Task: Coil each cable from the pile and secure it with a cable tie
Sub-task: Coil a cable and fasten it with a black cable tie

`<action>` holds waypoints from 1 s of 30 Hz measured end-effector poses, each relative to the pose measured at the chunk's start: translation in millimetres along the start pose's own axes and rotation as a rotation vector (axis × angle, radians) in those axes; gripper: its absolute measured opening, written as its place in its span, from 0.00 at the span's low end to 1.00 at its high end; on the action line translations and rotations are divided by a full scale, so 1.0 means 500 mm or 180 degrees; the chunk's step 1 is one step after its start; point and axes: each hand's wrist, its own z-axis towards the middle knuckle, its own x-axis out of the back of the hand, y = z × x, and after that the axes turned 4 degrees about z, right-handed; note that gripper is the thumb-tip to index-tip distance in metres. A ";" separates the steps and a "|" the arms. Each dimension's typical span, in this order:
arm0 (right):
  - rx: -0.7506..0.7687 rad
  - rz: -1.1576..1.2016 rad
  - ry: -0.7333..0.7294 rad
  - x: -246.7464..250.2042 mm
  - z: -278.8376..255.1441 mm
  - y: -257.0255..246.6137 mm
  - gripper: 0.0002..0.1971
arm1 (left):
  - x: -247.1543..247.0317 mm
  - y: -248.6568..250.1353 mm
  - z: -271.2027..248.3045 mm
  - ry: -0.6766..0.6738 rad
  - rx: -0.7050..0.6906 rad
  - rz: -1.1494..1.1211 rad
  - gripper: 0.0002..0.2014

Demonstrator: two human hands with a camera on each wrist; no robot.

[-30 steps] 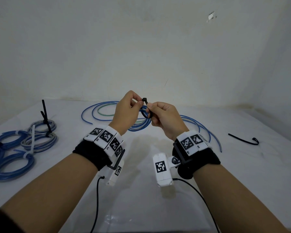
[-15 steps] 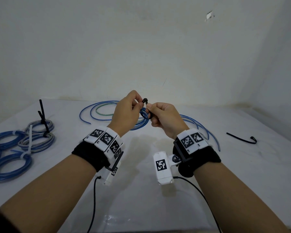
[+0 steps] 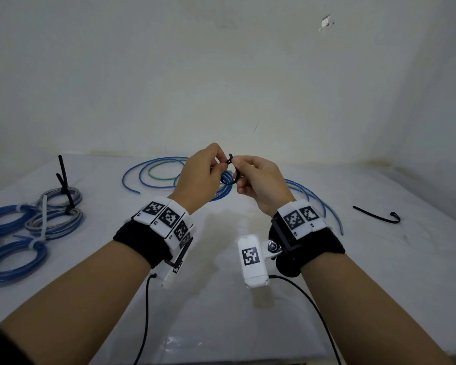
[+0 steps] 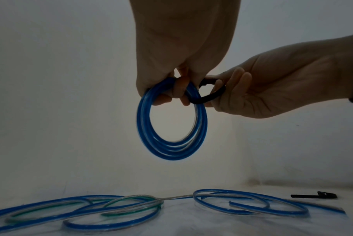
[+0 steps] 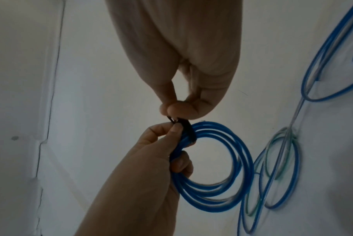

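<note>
Above the table I hold up a small coil of blue cable (image 4: 171, 153), which the fingers of my left hand (image 3: 208, 169) grip at its top. A black cable tie (image 3: 231, 180) loops around the coil's strands (image 5: 240, 159). My left thumb and forefinger pinch the black cable tie (image 5: 188, 129) near its head. My right hand (image 3: 250, 175) pinches the other side of the tie's loop (image 4: 210, 98), fingers curled. The head view shows only a sliver of the coil behind my hands.
Loose blue and green-cored cables (image 3: 153, 172) sprawl on the white table (image 3: 221, 312) behind my hands. Tied blue coils (image 3: 13, 248) and grey coils (image 3: 55, 219) lie at the left. A spare black tie (image 3: 377, 218) lies at the right. A wall rises close behind.
Both hands keep their hold on the tie and the coil in nearly the same place; only the view has drifted slightly.
</note>
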 end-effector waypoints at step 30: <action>0.0250 -0.0057 0.0378 0.053 0.048 -0.041 0.06 | -0.008 0.016 0.002 -0.0764 0.0985 -0.1321 0.05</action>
